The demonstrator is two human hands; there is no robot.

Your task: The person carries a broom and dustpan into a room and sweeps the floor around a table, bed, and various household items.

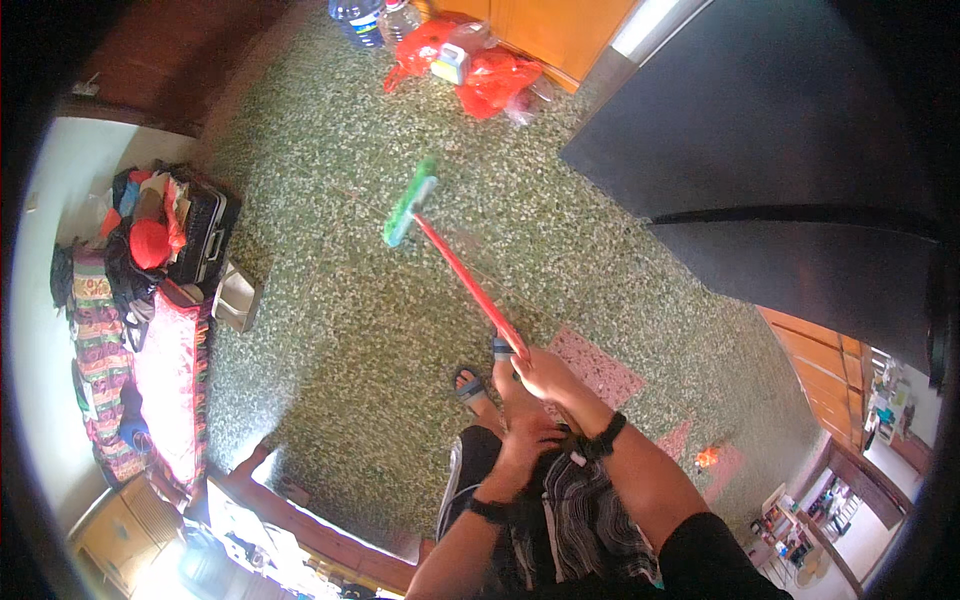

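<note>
A broom with a red handle (pixel 468 276) slants from my hands out to the middle of the speckled floor. Its green and pale blue head (pixel 409 203), slightly blurred, is at floor level. My right hand (pixel 545 375) is closed around the handle below its upper end. Closer to my body, my left hand (pixel 530 440) has its fingers curled at the handle's top end, which they partly hide. Both wrists wear dark bands. My sandalled feet (pixel 468 385) stand just left of the handle.
Red plastic bags (pixel 497 82) and a large water bottle (pixel 358 22) sit by an orange cabinet at the far side. A tall dark cabinet-like block (pixel 760 130) stands at right. On the left are a grey bin (pixel 237 297), an open suitcase (pixel 210 238) and a patterned seat (pixel 168 385).
</note>
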